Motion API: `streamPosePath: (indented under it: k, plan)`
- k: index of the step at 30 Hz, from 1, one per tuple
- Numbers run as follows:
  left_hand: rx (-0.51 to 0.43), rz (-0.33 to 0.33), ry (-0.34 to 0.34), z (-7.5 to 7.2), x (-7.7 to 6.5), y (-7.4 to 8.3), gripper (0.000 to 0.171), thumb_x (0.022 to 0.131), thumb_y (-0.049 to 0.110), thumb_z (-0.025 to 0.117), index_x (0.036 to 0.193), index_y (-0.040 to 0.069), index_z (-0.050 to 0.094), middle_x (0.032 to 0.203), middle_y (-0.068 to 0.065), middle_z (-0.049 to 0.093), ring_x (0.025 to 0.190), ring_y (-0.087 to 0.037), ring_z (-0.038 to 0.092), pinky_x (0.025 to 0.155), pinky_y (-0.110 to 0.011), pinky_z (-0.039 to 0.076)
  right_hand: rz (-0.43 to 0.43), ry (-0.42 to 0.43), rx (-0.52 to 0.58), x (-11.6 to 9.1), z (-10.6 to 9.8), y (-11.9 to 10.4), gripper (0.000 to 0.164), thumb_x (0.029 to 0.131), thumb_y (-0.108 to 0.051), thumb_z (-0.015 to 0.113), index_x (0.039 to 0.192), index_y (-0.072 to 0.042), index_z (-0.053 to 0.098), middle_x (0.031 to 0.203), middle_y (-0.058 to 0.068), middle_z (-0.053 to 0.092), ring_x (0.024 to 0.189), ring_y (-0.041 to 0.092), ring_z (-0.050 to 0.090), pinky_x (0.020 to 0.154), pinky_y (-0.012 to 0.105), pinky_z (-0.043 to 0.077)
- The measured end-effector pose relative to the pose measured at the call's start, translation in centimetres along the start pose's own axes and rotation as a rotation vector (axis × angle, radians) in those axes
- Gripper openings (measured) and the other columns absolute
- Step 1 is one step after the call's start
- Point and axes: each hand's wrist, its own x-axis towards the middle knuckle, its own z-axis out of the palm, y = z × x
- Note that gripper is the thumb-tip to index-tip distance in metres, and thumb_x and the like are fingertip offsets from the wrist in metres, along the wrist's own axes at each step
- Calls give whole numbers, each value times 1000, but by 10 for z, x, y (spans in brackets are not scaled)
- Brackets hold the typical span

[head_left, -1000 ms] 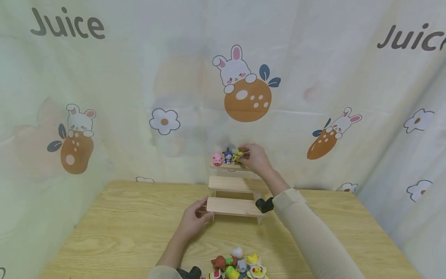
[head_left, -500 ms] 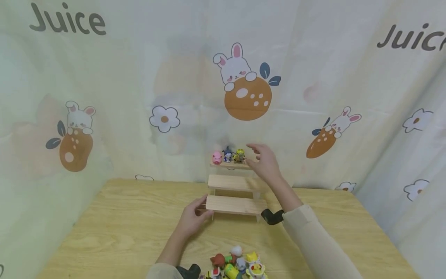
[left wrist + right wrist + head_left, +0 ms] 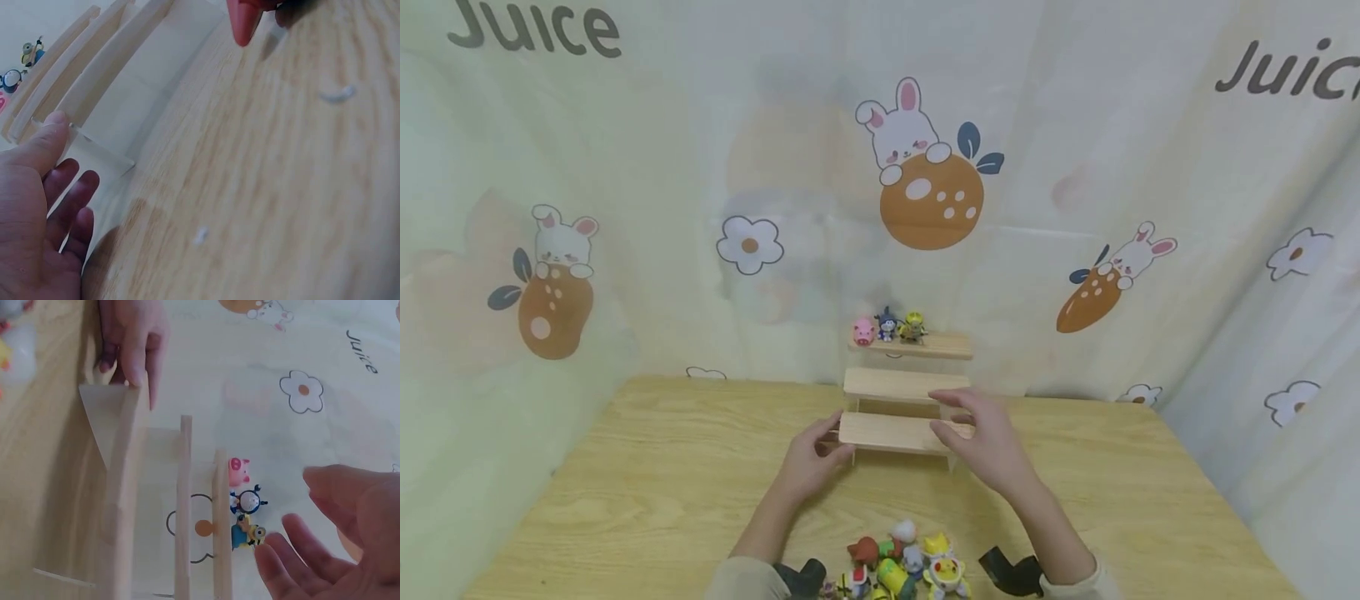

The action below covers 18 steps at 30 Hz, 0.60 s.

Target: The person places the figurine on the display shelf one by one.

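A three-tier wooden stand (image 3: 891,432) with clear side supports is on the table. My left hand (image 3: 808,460) holds the left end of its lowest step, thumb at the front edge in the left wrist view. On the top step's left half, side by side, are a pink pig figurine (image 3: 863,332), a dark-blue and white figurine (image 3: 887,326) and a yellow Minion figurine (image 3: 913,328). My right hand (image 3: 988,442) carries nothing; its thumb and fingers are parted, and it overlaps the right end of the lower steps in the head view.
Several small toy figures lie heaped at the near edge, among them a yellow-and-green one (image 3: 892,577), a red-brown one (image 3: 864,550) and a yellow-and-white one (image 3: 946,572). Behind the wooden table (image 3: 647,467) hangs a printed curtain (image 3: 805,150), close at the stand's back.
My right hand has let go of the Minion figurine on the top step, then drawn back and down toward the lower steps. My left hand has kept its place on the stand.
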Motion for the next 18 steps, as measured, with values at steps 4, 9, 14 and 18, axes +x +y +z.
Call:
streamPosePath:
  k: [4,9,14,18]
  plan:
    - [-3,4,-11,-1,0,4,63,86,21,70,141,6,44,118,-13,63,98,-24,65,85,-32,52,15,-117,2,-14,8,2,35,87,-17,69,121,-13,63,119,6,62,110,25,59,88,40,53]
    - [-4,-13,-24,-1,-5,24,62,87,16,68,142,3,42,122,-16,60,101,-28,63,88,-38,51,-35,-433,-95,-25,6,6,41,88,-37,66,124,-17,61,122,3,59,106,25,60,85,40,53]
    - [15,-9,11,0,-2,10,61,86,19,70,140,6,46,122,-11,62,102,-25,62,85,-33,51,-10,-647,-98,-31,7,6,47,84,-36,71,126,-18,59,122,5,56,105,27,59,80,36,52]
    - [-1,-5,23,1,1,0,61,84,23,72,139,9,48,121,-7,63,102,-22,62,83,-31,51,13,-729,-114,-36,9,2,47,79,-27,78,121,-17,61,116,2,56,101,24,59,76,28,50]
